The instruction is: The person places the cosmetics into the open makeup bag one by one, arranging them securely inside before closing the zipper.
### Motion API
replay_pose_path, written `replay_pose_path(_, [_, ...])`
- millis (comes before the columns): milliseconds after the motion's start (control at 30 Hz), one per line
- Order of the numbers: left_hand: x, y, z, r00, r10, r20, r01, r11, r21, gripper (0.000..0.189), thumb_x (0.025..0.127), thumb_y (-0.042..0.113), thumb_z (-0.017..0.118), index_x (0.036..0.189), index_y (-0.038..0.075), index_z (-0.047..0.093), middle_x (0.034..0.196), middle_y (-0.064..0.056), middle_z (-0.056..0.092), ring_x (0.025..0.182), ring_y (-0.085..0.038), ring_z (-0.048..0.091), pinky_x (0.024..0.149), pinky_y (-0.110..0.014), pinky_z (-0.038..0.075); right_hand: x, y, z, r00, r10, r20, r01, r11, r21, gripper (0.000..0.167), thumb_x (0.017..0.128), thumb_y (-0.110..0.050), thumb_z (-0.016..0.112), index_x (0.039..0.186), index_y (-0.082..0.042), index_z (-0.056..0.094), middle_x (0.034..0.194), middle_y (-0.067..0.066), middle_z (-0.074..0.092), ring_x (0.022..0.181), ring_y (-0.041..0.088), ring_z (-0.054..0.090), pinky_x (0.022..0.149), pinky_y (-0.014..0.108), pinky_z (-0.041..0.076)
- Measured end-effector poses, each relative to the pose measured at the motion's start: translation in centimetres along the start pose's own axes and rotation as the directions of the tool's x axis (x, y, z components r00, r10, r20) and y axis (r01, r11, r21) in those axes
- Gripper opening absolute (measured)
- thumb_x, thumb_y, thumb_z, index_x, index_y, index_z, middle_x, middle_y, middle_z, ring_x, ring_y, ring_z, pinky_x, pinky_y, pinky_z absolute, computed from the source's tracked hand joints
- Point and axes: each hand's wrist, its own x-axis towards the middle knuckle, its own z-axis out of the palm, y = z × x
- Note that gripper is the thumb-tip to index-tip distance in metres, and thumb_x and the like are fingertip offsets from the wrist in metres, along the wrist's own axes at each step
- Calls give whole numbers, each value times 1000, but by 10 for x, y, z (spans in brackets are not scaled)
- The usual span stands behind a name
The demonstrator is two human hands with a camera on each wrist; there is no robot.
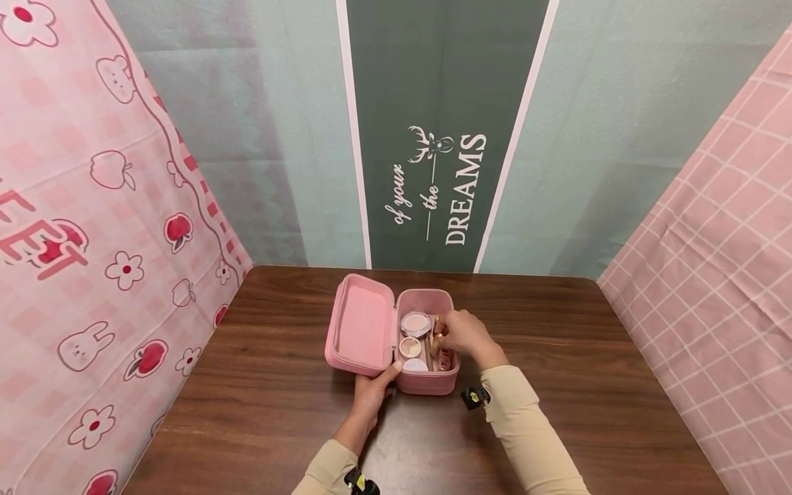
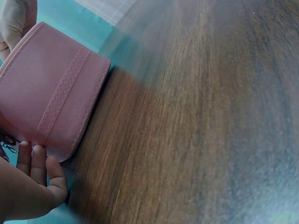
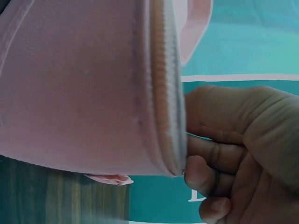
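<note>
A pink zip case (image 1: 427, 385) stands on the table, its lid (image 1: 361, 323) swung wide to the left. Inside, a clear-lidded compact (image 1: 415, 324), a round pan of beige shades (image 1: 410, 347) and a white round item (image 1: 414, 365) form a column along the left. My right hand (image 1: 468, 335) reaches over the right rim with curled fingers and pinches a small gold-toned item, mostly hidden by the fingers. At the front left corner, my left hand (image 1: 369, 397) steadies the case; in the left wrist view its fingertips (image 2: 38, 161) rest against the pink side.
The brown wooden table (image 1: 544, 344) extends around the case. A green and grey printed cloth (image 1: 445, 82) hangs behind it, with pink patterned cloths at left (image 1: 124, 227) and right (image 1: 730, 261). Zipper pulls (image 2: 8, 142) hang by the left fingers.
</note>
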Motion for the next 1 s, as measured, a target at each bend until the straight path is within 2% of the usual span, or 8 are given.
replay_pose_path(233, [1,-1,-1,1000,-4,4,4,1000,-6,40,81,14,72,113,-3,54,97,-3,62,79,-11,56,74,-45,45,-3,0,2,999,38,-36,-38,999,-24,15,74,-19,78,70,-17,64,63,-7,54,59,14,48,58,35,38])
replay_pose_path(433, [2,-1,-2,1000,-5,4,5,1000,-2,38,81,15,72,110,-2,55,92,0,62,77,-10,57,73,-44,46,-2,-2,3,998,19,-53,-26,992,-125,16,74,-21,75,65,-20,62,60,-9,53,59,13,48,63,43,37])
replay_pose_path(600, [2,-1,-1,1000,-4,6,4,1000,-3,39,81,15,72,112,-2,54,94,0,62,77,-10,56,73,-44,46,-2,-6,5,993,80,-87,-93,984,-152,17,71,-23,76,63,-21,61,61,-8,54,60,15,50,64,46,38])
replay_pose_path(800, [2,-2,-1,1000,-1,8,1,1000,-11,39,81,13,71,112,-2,54,96,-1,62,78,-10,56,73,-45,46,-7,-7,10,979,166,-120,-168,986,-2,18,71,-22,78,69,-16,61,64,-2,53,60,17,49,51,35,38])
replay_pose_path(900, [2,-2,-1,1000,2,10,-2,1000,-12,38,82,13,71,112,-3,54,96,-2,62,78,-11,56,73,-45,46,-9,-4,14,973,151,-174,-144,988,57,14,71,-19,77,74,-14,64,65,-2,54,60,18,49,51,33,38])
replay_pose_path(1000, [2,-2,-2,1000,2,8,-2,1000,-13,40,81,14,72,113,-3,54,97,-2,62,78,-11,56,72,-44,46,-12,1,19,962,107,-252,-89,993,84,12,71,-15,75,79,-12,66,67,-2,56,66,19,48,58,35,39])
